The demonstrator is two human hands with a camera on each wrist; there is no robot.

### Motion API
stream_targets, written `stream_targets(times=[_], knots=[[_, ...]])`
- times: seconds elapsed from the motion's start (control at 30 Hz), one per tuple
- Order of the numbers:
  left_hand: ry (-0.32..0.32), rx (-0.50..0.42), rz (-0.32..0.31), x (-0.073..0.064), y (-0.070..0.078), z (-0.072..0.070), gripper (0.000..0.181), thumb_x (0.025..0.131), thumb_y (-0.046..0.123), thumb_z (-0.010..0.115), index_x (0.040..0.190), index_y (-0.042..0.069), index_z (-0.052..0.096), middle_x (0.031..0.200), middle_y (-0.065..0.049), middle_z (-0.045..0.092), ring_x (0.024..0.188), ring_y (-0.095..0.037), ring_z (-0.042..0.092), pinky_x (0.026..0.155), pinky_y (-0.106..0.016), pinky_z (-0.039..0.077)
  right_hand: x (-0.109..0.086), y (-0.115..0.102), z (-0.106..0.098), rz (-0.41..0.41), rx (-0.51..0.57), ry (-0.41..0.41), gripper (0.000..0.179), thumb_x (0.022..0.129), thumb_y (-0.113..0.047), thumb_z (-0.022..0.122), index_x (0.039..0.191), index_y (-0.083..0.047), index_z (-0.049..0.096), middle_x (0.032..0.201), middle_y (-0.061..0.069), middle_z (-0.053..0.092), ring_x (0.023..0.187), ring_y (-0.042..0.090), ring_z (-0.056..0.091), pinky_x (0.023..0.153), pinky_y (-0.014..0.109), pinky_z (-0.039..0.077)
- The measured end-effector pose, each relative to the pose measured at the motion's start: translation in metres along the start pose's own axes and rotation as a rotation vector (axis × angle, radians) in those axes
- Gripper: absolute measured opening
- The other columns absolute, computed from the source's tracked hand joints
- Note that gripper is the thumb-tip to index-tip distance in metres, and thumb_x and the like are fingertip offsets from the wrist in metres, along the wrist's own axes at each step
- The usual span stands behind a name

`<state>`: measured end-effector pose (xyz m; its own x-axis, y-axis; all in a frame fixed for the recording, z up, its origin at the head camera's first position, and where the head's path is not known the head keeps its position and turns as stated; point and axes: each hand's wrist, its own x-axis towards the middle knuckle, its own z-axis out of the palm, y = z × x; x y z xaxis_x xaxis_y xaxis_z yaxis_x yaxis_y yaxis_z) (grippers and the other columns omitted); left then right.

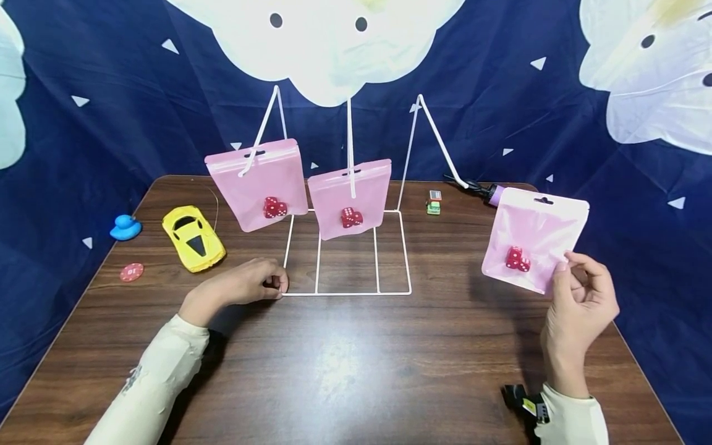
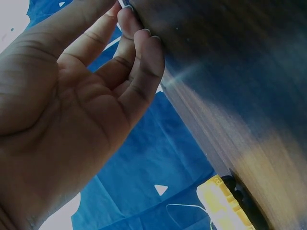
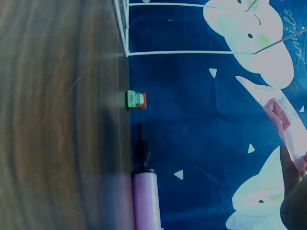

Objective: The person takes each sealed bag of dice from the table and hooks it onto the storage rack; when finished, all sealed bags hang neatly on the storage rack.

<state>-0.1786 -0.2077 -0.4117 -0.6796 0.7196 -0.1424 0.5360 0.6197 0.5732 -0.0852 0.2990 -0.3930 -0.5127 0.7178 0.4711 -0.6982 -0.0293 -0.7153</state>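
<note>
A white wire rack (image 1: 345, 294) with three upright hooked arms stands on the wooden table (image 1: 345, 364). My left hand (image 1: 247, 283) pinches the front left corner of its base. From the left arm hangs a pink zip bag (image 1: 253, 179) with red dice inside, and a second pink bag (image 1: 367, 188) with dice hangs from the middle arm. The right arm bears no bag. Off to the rack's right, my right hand (image 1: 584, 306) pinches a third pink bag (image 1: 547, 228) by its lower right corner, raised above the table. Red dice (image 1: 514, 258) show through it.
Left of the rack lie a yellow toy car (image 1: 193, 238), a blue rubber duck (image 1: 126, 228) and a red chip (image 1: 131, 272). A small green toy (image 1: 433, 207) sits behind right, near a purple and black cylindrical tool (image 3: 146, 199). Blue patterned cloth (image 1: 473, 55) surrounds the table.
</note>
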Motion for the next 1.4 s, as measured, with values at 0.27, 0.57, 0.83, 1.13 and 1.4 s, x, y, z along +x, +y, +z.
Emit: stream_targets(times=[0.27,0.57,0.83,1.13,1.4], knots=[[0.012,0.007,0.013,0.000,0.000,0.000,0.020,0.088,-0.003,0.078,0.085,0.015,0.069,0.082,0.009,0.058,0.078,-0.007,0.052,0.071,-0.029,0.046,0.000,-0.013,0.022,0.007,0.077,0.088,0.023,0.086,0.021,0.073,0.107,0.028,0.065,0.095,0.022,0.066,0.055,0.016,0.053,0.051,0.016,0.043],[0.010,0.005,0.008,-0.001,0.001,0.000,0.021,0.088,-0.004,0.078,0.086,0.015,0.070,0.083,0.009,0.058,0.079,-0.008,0.053,0.072,-0.030,0.046,-0.007,-0.025,0.045,0.018,0.201,0.101,0.020,0.087,0.025,0.066,0.106,0.029,0.061,0.084,0.020,0.061,0.048,0.013,0.038,0.045,0.017,0.036],[0.009,-0.006,0.009,-0.002,0.002,-0.001,0.020,0.088,-0.003,0.077,0.086,0.015,0.069,0.082,0.009,0.057,0.078,-0.009,0.053,0.072,-0.029,0.046,-0.020,-0.032,0.063,0.030,0.288,0.072,0.021,0.084,0.028,0.065,0.104,0.030,0.059,0.085,0.020,0.065,0.060,0.014,0.050,0.051,0.017,0.041],[0.003,-0.014,0.001,-0.001,0.000,0.000,0.018,0.089,-0.002,0.077,0.088,0.015,0.070,0.085,0.007,0.058,0.081,-0.011,0.054,0.074,-0.031,0.047,-0.035,-0.028,0.076,0.055,0.319,0.001,0.022,0.085,0.027,0.067,0.106,0.028,0.061,0.093,0.022,0.067,0.057,0.013,0.051,0.053,0.019,0.046],[-0.010,-0.002,-0.009,-0.001,0.001,-0.001,0.018,0.090,0.000,0.078,0.087,0.016,0.070,0.084,0.008,0.058,0.081,-0.010,0.053,0.074,-0.031,0.046,-0.046,-0.027,0.086,0.075,0.307,-0.054,0.018,0.088,0.026,0.064,0.107,0.026,0.062,0.089,0.019,0.064,0.046,0.011,0.045,0.050,0.018,0.046]])
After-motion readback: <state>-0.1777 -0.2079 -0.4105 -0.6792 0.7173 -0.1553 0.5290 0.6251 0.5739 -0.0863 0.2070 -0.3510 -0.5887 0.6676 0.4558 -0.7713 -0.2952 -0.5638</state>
